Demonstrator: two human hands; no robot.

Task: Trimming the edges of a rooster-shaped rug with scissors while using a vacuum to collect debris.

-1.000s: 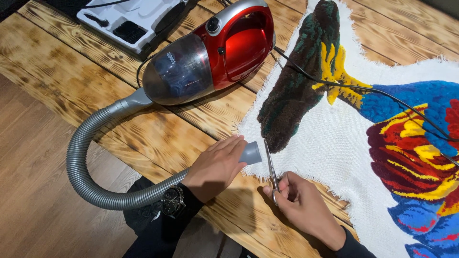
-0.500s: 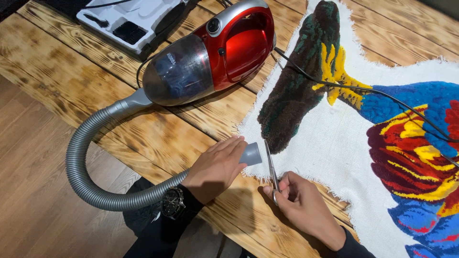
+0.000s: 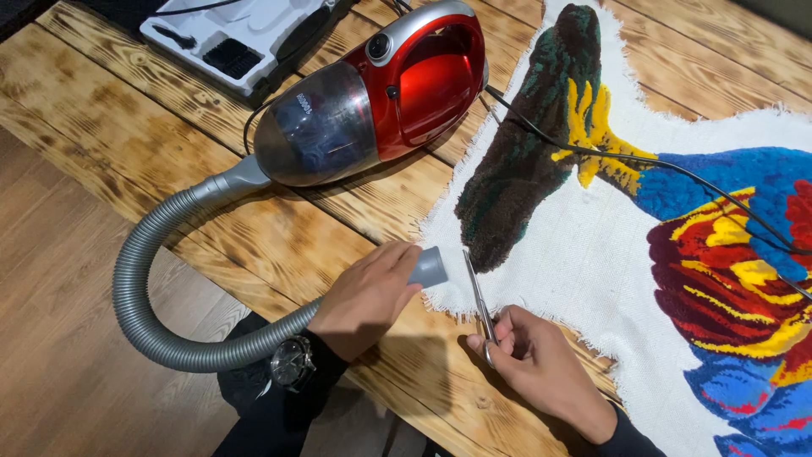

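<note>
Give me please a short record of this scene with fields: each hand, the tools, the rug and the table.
left hand: grips the grey nozzle of the hose
right hand: holds scissors, blades pointing at the rug's brown tuft
vacuum: red, lying on the table, hose looping off the edge
rug: white backing, colourful tufted bird, frayed edge near the nozzle
cord: black, across the rug
table: burnt wood planks
tray: white, at the far edge

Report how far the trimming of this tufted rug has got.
Done: the pile of the rug looks fully tufted in colour. In hand: the right hand holds scissors at the frayed backing edge by the brown tip, while the left hand keeps the vacuum hose nozzle beside the blades. Left: the white backing border is fringed and uncut around the design.
</note>
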